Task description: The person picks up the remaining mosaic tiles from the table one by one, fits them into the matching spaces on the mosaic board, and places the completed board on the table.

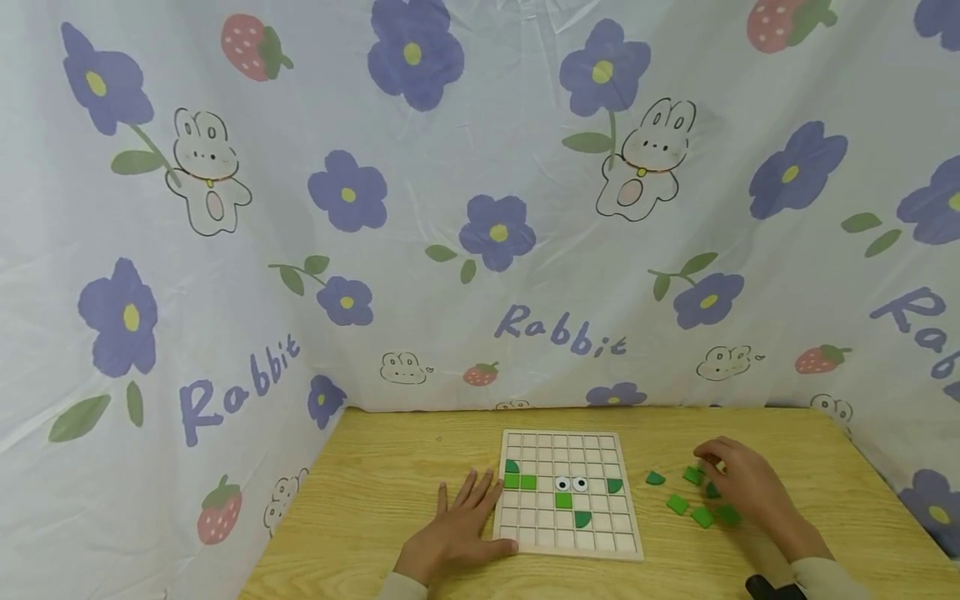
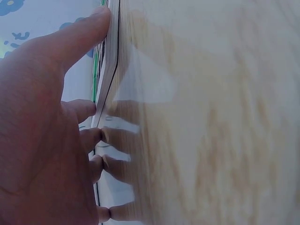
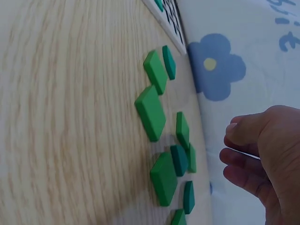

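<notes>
A pale wooden grid board (image 1: pixel 600 450) lies on the table. Light green square tiles (image 1: pixel 563 500), dark green quarter-round tiles (image 1: pixel 582 519) and two googly eyes (image 1: pixel 580 483) sit in its cells. My left hand (image 1: pixel 457 533) rests at the board's left side, fingers spread, thumb at the near left corner. To the right of the board, my right hand (image 1: pixel 738 479) hovers above loose green tiles (image 1: pixel 677 503), several square and several quarter-round. In the right wrist view its thumb and fingers (image 3: pixel 246 161) are loosely bent, with no tile visible between them.
The wooden table (image 1: pixel 375 483) runs back to a white curtain (image 1: pixel 435 333) printed with purple flowers, rabbits and strawberries. One loose quarter-round tile (image 1: pixel 656 478) lies between the board and the other tiles. A black object (image 1: pixel 772 587) shows beside the right sleeve.
</notes>
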{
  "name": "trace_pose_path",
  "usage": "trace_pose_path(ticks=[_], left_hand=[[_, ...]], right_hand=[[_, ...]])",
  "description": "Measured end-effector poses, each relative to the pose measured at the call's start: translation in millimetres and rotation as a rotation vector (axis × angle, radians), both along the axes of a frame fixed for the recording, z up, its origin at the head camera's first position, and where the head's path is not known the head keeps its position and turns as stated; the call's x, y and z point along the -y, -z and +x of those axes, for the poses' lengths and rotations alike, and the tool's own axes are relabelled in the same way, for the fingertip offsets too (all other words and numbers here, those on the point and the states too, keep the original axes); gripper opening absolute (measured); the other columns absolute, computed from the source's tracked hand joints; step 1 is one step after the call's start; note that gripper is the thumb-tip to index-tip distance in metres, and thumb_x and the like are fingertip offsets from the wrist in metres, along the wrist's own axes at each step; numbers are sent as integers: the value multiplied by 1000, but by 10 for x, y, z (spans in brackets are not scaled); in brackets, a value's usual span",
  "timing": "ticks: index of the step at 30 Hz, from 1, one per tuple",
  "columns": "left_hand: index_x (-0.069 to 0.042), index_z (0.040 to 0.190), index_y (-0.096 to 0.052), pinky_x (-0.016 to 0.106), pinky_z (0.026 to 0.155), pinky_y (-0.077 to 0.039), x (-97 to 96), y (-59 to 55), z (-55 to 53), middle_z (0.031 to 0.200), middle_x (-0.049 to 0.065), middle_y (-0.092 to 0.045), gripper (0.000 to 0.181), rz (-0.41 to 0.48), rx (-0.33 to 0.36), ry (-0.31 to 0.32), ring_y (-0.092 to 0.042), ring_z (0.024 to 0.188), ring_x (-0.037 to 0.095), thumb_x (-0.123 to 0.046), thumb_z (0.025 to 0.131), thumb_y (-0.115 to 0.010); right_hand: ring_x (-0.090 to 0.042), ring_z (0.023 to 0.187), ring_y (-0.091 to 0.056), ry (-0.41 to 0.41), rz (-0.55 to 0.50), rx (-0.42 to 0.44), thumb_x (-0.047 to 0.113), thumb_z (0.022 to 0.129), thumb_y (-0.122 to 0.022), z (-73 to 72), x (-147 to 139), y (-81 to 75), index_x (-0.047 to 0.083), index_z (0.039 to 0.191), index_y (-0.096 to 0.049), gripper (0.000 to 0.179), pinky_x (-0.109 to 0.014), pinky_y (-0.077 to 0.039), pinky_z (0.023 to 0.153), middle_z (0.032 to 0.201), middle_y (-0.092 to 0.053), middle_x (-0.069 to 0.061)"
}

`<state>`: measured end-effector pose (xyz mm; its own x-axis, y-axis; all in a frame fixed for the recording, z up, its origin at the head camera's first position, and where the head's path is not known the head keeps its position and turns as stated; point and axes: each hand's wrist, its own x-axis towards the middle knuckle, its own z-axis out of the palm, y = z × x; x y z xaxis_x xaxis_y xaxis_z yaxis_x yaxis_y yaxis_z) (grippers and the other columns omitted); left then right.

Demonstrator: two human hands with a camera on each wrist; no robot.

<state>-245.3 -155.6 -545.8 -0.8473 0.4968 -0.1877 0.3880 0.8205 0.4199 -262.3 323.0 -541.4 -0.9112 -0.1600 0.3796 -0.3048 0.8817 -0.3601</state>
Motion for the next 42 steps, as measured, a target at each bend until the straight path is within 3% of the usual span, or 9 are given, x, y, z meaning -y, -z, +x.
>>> trace_pose_path(ticks=[12,22,30,42], left_hand=[[-17,173,-20,79,125,2,-8,-4,-4,181,10,-11,101,-8,9,3,-6,167,40,-72,98,-59],[-18,173,-20,79,126,2,-8,32,-20,181,9,-11,103,-2,0,2,-6,168,40,-74,96,-60],[-18,173,-20,79,125,1,0,46,-23,181,8,-11,103,-9,-4,1,-7,168,40,-74,96,-60],[-19,173,-20,78,126,2,2,43,-32,181,8,-11,102,-16,-3,-1,-6,168,39,-74,97,-60]], right_hand=[[-31,91,-74,16,-30,120,6,97,-74,-61,-204,114,4,109,-77,13,-50,-63,76,107,-74,-11],[-38,97,-72,-11,27,122,4,92,-79,-124,-239,198,5,106,-78,14,-58,-60,85,108,-76,-14],[-32,92,-70,-27,66,84,2,89,-82,-143,-219,220,7,101,-79,13,-52,-61,81,103,-76,-9],[-21,85,-66,-15,78,105,2,90,-81,-178,-200,217,9,99,-79,11,-46,-60,75,101,-75,-7]])
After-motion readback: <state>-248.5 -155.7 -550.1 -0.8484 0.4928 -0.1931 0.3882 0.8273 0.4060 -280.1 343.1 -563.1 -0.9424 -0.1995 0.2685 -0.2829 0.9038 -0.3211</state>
